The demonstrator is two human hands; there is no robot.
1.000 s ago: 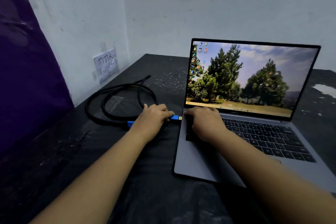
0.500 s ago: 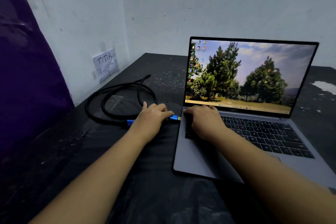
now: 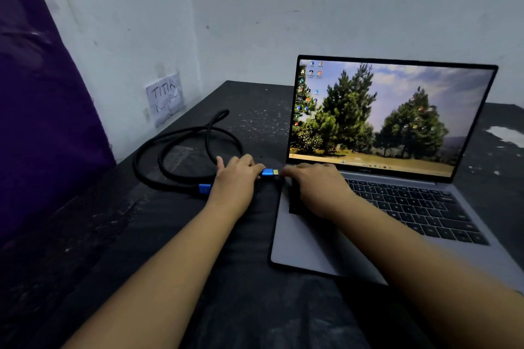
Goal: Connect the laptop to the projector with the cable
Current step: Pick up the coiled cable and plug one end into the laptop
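An open grey laptop point(image 3: 306, 246) stands on the black table point(image 3: 119, 235), its screen showing a desktop with trees. A black cable point(image 3: 181, 133) lies coiled to its left. My left hand point(image 3: 236, 178) is shut on the cable's blue plug point(image 3: 268, 172), whose gold tip sits right at the laptop's left edge. The cable's other blue plug point(image 3: 204, 188) lies on the table behind my left wrist. My right hand point(image 3: 317, 190) rests palm down on the laptop's left keyboard corner, holding nothing. No projector is in view.
A paper note point(image 3: 166, 98) with handwriting is taped to the white wall at the left. A purple sheet point(image 3: 42, 110) hangs at the far left. A white patch point(image 3: 507, 134) marks the table right of the laptop.
Hardly anything has moved. The gold tip of the plug shows slightly more at the laptop's left edge. Both hands stay in place.
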